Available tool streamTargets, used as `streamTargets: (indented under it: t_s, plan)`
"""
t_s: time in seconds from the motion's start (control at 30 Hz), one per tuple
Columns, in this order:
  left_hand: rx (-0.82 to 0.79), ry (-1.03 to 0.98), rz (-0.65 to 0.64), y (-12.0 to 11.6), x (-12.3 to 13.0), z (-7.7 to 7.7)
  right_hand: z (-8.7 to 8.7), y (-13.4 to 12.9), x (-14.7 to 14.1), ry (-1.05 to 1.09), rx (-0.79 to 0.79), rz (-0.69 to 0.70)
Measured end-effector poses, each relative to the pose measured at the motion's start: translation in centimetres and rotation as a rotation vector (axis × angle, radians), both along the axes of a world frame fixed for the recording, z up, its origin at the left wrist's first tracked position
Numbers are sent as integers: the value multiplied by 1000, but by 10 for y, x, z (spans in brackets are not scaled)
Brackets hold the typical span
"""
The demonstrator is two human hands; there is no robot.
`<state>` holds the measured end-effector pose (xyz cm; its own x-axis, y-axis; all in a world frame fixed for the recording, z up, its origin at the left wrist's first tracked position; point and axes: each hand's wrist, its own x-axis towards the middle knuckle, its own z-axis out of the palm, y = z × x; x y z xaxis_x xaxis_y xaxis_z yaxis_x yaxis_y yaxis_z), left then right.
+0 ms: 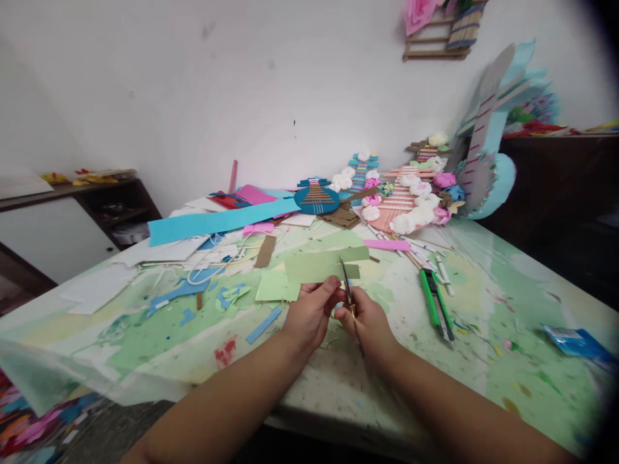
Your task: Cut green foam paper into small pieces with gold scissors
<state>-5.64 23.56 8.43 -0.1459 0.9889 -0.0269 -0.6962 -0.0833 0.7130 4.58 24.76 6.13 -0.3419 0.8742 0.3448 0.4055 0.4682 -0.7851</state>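
My left hand (315, 310) pinches a piece of pale green paper (312, 265) at its lower edge. My right hand (374, 327) is closed around a pair of scissors (349, 293), whose blades point away from me and lie across the right part of that paper. A narrow strip of the sheet sticks out right of the blades. Under the paper's left end lies a lighter green sheet (275, 287). Close to my left wrist is a blue paper strip (264, 324). Fingertips of both hands nearly meet below the paper.
A green utility knife (435, 306) lies to the right, beside several markers (443, 276). Farther back are a long turquoise strip (217, 222), a blue lute-shaped craft (316, 198) and a pink craft with paper flowers (401, 203). A blue packet (578, 341) sits far right.
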Motion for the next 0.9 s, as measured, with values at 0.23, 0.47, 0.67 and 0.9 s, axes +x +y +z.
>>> streamTargets:
  t_s: [0.23, 0.47, 0.67, 0.9]
  plan:
    - [-50, -21, 34, 0, -1, 4, 1, 2, 1, -14, 15, -32]
    - [-65, -40, 70, 0, -2, 3, -1, 2, 2, 22, 1, -18]
    - [-64, -44, 62, 1, -3, 2, 2, 1, 3, -87, 54, -3]
    - [-105, -4, 48, 0, -5, 4, 7, -1, 2, -261, 132, -132]
